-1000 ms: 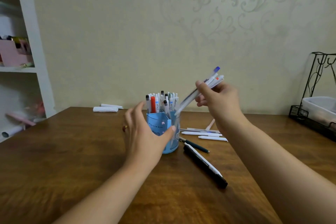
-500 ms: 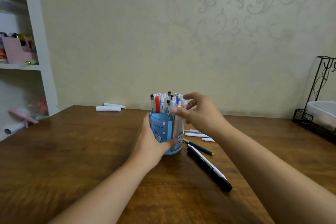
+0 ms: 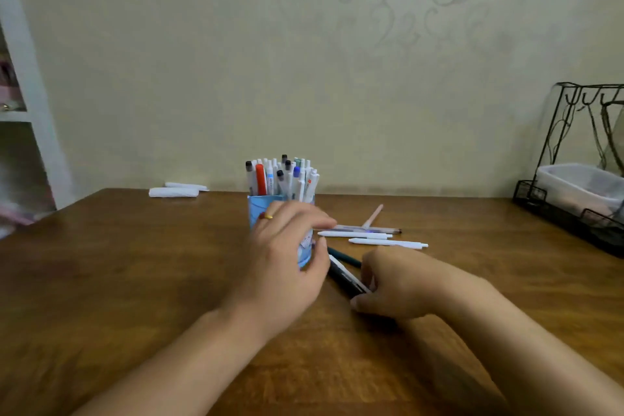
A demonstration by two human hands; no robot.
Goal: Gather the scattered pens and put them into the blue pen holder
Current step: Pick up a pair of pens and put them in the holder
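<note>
The blue pen holder (image 3: 261,209) stands mid-table, packed with several pens (image 3: 282,177). My left hand (image 3: 287,257) curls round its front and right side and hides most of it. Just right of the holder lies a black marker with a white label (image 3: 341,275); my right hand (image 3: 398,284) is down on its near end, thumb and fingers pinching it. A dark teal pen (image 3: 344,257) lies just behind the marker. Farther back lie two white pens (image 3: 354,234) (image 3: 388,242), a clear pen (image 3: 369,229) and a pink pen (image 3: 373,214).
The wooden table (image 3: 135,280) carries two white rolled items (image 3: 174,192) at the back left. A black wire rack (image 3: 570,216) holding a white tub (image 3: 580,184) stands at the right edge. A white shelf unit (image 3: 30,111) rises at the far left.
My right hand put its bundle of pens into the holder, then dropped down to the black marker on the table. My left hand stayed round the holder.
</note>
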